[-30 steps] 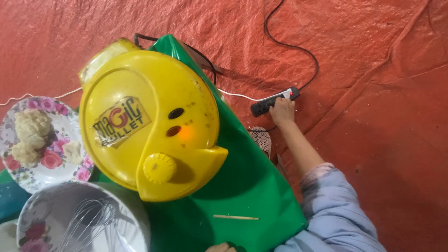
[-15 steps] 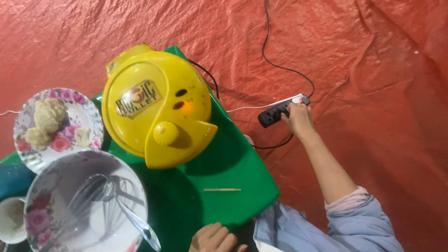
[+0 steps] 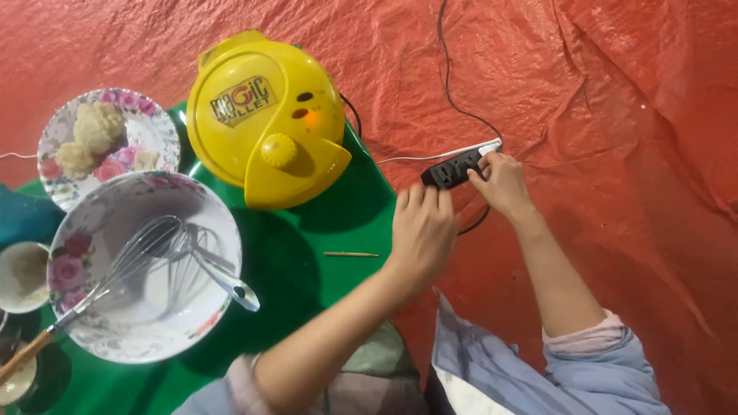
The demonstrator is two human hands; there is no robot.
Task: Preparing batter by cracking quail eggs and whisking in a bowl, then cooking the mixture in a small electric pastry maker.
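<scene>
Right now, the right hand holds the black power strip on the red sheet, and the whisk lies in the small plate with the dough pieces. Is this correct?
Not quite. In the head view the whisk lies in the large flowered bowl, not in the small plate with the dough pieces. The right hand does hold the black power strip on the red sheet.

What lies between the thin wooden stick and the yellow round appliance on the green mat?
In the head view, only bare green mat lies between the wooden stick and the yellow appliance; the appliance's shadow falls across that stretch.
</scene>
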